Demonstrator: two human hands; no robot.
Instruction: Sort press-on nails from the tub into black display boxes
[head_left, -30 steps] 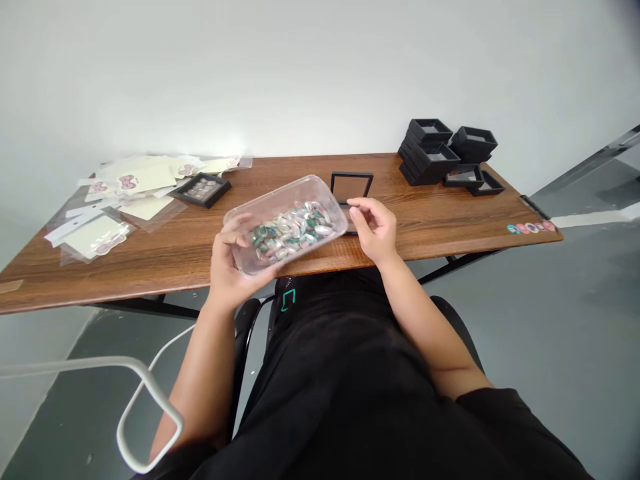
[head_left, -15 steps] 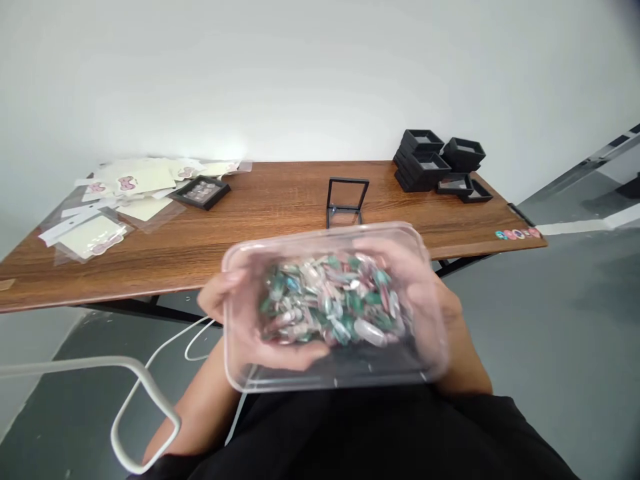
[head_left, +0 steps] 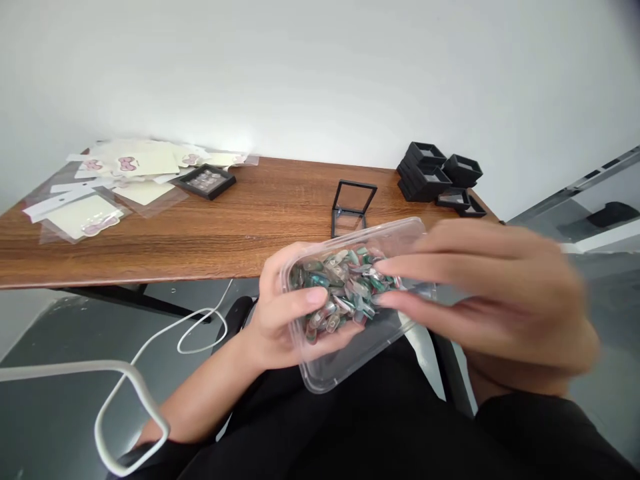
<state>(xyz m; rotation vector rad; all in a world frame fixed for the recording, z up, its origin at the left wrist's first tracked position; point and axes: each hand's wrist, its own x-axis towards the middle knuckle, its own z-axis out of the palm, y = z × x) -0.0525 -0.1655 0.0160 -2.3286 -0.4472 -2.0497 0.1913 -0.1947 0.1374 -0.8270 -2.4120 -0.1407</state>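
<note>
Left hand [head_left: 285, 320] grips the clear plastic tub [head_left: 350, 313] from its left side, thumb over the rim, holding it tilted over the lap, off the counter [head_left: 200, 233]. The tub holds a heap of small green, pink and silvery press-on nails [head_left: 345, 287].

Right hand [head_left: 490, 293] is open and holds nothing, its fingers extended over the heap; motion-blurred, so contact with the nails can't be confirmed.

Change: 0.5 s ago both hands cupped the tub from below. Now the right has let go and come over the top, so the left carries it alone. Reads as picking or sorting through the nails.

Beyond: open black display case [head_left: 353, 207] upright mid-counter, filled case [head_left: 206, 181] beside the card packets [head_left: 100, 200] far left, stack of black cases [head_left: 435, 177] far right.
</note>
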